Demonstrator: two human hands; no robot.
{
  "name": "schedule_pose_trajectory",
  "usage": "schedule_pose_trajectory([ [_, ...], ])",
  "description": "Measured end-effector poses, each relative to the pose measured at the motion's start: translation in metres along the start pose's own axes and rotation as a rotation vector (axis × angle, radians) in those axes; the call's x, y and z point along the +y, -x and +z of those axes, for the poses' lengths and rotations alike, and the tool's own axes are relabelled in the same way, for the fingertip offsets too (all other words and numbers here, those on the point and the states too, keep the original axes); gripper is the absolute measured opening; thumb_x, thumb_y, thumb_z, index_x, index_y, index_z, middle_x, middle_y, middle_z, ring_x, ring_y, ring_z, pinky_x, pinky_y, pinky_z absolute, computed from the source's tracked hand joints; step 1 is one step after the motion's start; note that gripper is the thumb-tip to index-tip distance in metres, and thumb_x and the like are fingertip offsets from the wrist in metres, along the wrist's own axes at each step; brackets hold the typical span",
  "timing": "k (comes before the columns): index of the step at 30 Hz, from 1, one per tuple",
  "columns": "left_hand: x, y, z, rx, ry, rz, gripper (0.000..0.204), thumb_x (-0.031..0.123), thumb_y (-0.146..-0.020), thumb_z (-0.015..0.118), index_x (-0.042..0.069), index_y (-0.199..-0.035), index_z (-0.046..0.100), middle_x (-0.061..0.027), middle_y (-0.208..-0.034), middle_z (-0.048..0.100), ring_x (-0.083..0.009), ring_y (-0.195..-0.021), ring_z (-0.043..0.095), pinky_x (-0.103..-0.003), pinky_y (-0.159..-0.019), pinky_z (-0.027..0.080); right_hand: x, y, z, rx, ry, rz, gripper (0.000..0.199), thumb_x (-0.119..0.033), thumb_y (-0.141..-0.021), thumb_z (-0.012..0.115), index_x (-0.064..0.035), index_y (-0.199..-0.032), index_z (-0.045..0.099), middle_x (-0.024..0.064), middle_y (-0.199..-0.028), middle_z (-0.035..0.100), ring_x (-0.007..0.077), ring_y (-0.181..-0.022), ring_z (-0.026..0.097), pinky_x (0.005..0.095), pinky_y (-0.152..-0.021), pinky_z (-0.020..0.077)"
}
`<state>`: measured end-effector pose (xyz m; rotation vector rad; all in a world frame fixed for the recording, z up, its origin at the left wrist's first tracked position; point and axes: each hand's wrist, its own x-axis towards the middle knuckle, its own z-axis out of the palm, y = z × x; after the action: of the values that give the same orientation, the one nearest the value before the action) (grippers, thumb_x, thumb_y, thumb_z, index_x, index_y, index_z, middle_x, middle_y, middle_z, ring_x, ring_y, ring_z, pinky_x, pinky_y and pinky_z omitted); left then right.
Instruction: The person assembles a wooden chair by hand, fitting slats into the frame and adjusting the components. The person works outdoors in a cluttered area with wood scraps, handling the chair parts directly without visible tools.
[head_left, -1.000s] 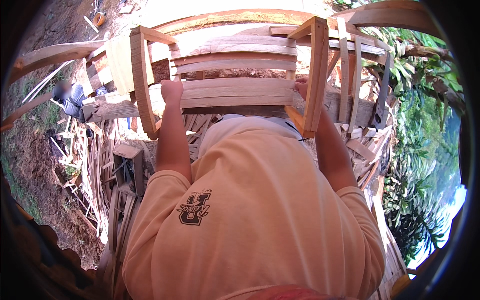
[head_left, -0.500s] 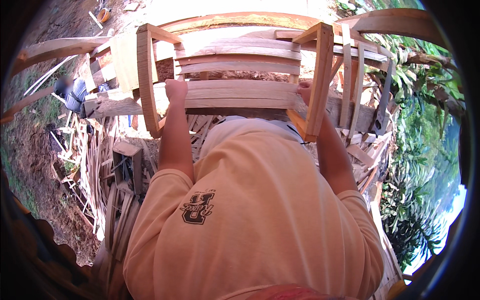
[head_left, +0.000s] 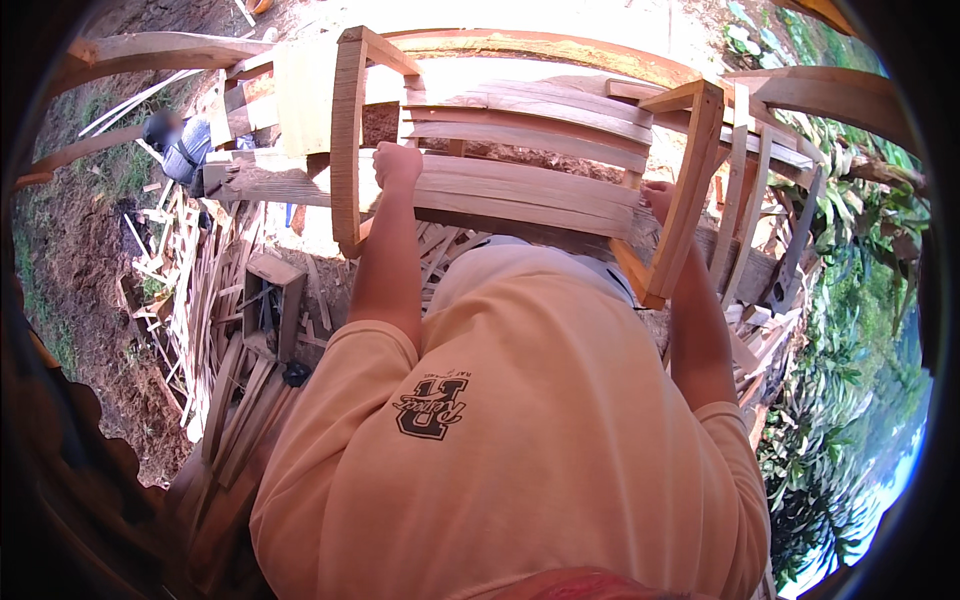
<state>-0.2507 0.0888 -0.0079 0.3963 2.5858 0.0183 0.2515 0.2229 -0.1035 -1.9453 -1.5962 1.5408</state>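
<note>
In front of me a slatted wooden frame (head_left: 540, 133), with thin pale slats between two rectangular side frames, rests on the workbench. My left hand (head_left: 398, 165) is closed in a fist at the left end of the wide front slat (head_left: 530, 187), just inside the left side frame (head_left: 347, 140). At that slat's other end, my right hand (head_left: 657, 198) has its fingers bent around the edge beside the right side frame (head_left: 685, 195). The side frame partly covers this hand, and the fingers' undersides are hidden.
A handsaw (head_left: 797, 245) leans at the bench's right end, beside upright wooden strips (head_left: 745, 215). Offcuts (head_left: 205, 310) and a small wooden box (head_left: 275, 300) lie at lower left. Another person (head_left: 180, 150) is beyond the bench at left. Green plants (head_left: 850, 360) grow at right.
The whole view has shifted and tilted slightly, so the frame, bench and other person appear farther right. Both hands keep their places on the slatted frame.
</note>
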Motion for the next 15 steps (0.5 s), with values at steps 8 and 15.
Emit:
schedule_pose_trajectory([
  [8,-0.004,-0.033,0.021,0.027,0.064,0.217,0.049,0.016,-0.089,0.054,-0.005,-0.133,0.057,-0.0242,-0.14,0.05,-0.0377,-0.127,0.054,-0.043,-0.106,0.046,-0.022,-0.012,0.008,-0.05,-0.021,-0.013,0.036,-0.02,-0.094,0.066,0.0024,-0.121,0.069,0.0137,-0.103,0.074,0.019,-0.096,0.067,0.0313,-0.086,0.0509],
  [15,-0.012,-0.04,0.023,0.06,0.161,0.222,0.043,0.015,-0.086,0.057,-0.009,-0.12,0.064,-0.0282,-0.132,0.057,-0.0411,-0.122,0.057,-0.045,-0.103,0.047,-0.019,-0.006,0.007,-0.057,-0.04,-0.023,0.037,-0.022,-0.094,0.065,0.0024,-0.122,0.069,0.0143,-0.105,0.074,0.0198,-0.097,0.067,0.0319,-0.087,0.0508],
])
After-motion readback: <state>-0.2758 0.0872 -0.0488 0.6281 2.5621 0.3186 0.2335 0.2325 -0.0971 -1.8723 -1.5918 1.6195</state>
